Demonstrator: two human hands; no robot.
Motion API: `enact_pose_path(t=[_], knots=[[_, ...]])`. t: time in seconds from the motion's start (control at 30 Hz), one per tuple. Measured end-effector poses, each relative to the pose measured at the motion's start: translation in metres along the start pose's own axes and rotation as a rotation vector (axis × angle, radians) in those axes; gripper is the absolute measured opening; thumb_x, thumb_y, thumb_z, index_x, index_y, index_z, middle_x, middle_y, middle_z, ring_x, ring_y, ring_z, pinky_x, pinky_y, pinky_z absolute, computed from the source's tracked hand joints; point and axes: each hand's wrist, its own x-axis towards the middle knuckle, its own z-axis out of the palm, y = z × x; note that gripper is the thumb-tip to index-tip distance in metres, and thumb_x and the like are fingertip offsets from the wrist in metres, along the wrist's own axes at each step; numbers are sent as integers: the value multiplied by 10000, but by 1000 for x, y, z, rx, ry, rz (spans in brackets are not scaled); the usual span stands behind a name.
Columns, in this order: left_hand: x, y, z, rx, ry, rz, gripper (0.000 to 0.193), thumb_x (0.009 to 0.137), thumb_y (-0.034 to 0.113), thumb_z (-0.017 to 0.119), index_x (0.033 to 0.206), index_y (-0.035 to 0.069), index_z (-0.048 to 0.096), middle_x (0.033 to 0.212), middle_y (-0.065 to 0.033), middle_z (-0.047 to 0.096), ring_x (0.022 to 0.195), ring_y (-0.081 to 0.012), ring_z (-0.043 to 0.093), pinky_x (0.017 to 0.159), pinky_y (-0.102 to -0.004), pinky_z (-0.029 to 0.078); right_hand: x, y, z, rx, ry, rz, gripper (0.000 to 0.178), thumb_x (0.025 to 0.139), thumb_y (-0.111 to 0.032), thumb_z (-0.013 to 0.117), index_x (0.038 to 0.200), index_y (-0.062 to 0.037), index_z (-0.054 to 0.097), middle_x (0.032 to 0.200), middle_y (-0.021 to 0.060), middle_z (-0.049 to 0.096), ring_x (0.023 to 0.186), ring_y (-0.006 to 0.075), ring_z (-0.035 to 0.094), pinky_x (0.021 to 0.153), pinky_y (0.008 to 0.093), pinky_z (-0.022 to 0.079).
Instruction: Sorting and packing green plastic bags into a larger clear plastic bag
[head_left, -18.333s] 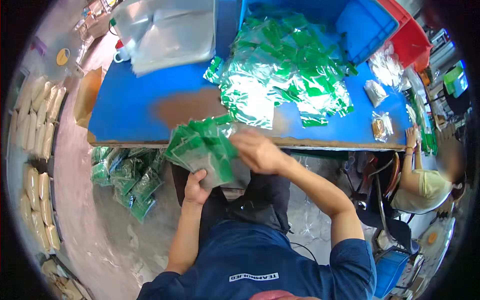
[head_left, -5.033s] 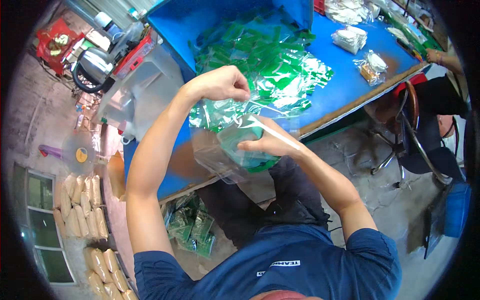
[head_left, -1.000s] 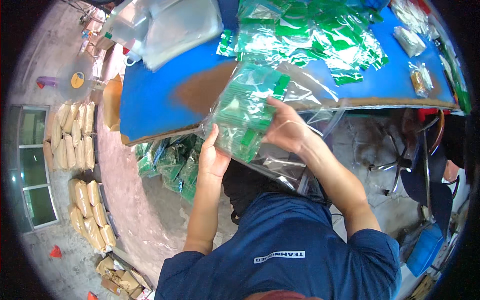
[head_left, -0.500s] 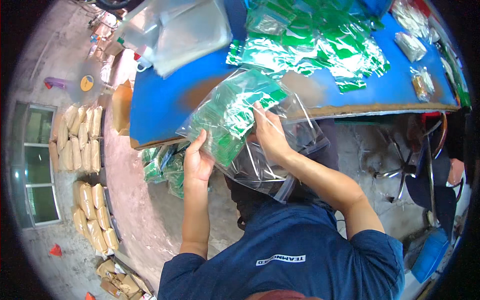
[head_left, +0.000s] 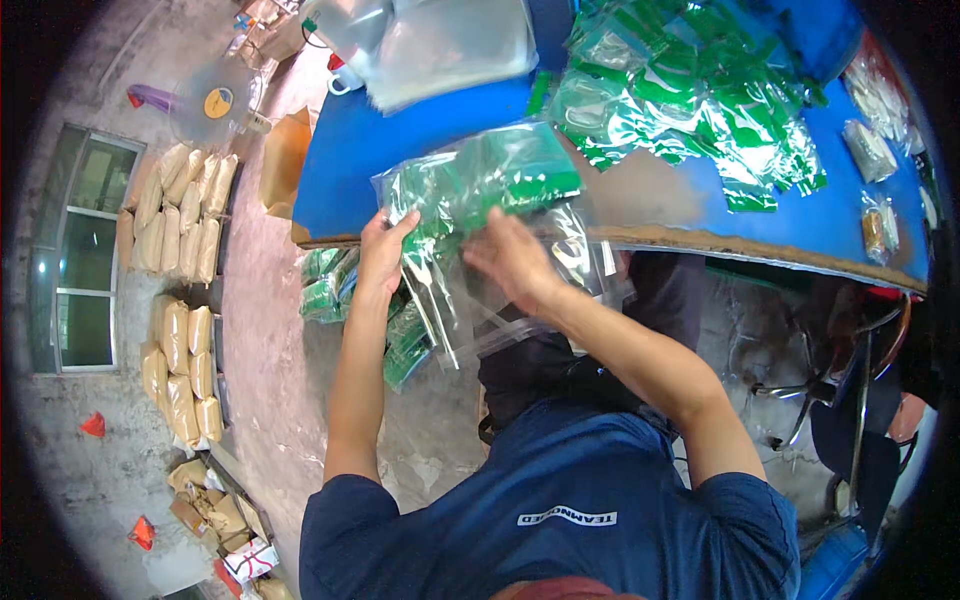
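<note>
A large clear plastic bag (head_left: 430,300) with flat green-edged packets (head_left: 520,165) inside is held over the front edge of the blue table. My left hand (head_left: 382,250) grips the bag's left side, its thumb lying on top of the film. Against the bag's front is my right hand (head_left: 515,265), blurred by motion, its fingers stretched out and apart over the plastic below the packets. The bag's lower part hangs loose toward my lap.
On the blue table (head_left: 350,180) lie a pile of green packets (head_left: 690,90) and a stack of clear bags (head_left: 455,50). More green bundles (head_left: 325,290) sit below the table's edge. Brown sacks (head_left: 180,225) stand at left, a chair (head_left: 850,420) at right.
The packets in the bag have shifted up and lie more level. My right hand has moved down and left across the film. The view has turned somewhat.
</note>
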Motion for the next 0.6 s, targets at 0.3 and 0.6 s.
enact_pose_path(t=[0.3, 0.6], knots=[[-4, -19, -22, 204, 346, 270, 533, 854, 108, 757, 1318, -5, 522, 1120, -128, 664, 1051, -181, 606, 892, -307, 500, -123, -12, -11, -884, -477, -185, 258, 967, -177, 601, 1137, 12, 644, 818, 93, 693, 688, 170, 644, 645, 311, 529], [-77, -32, -36, 138, -294, -367, 378, 988, 323, 565, 1120, -20, 652, 980, -132, 718, 851, -217, 703, 719, -326, 560, -66, -99, -87, -1392, 118, -67, 397, 941, -394, 628, 949, -3, 695, 686, 20, 655, 659, 162, 640, 589, 310, 482]])
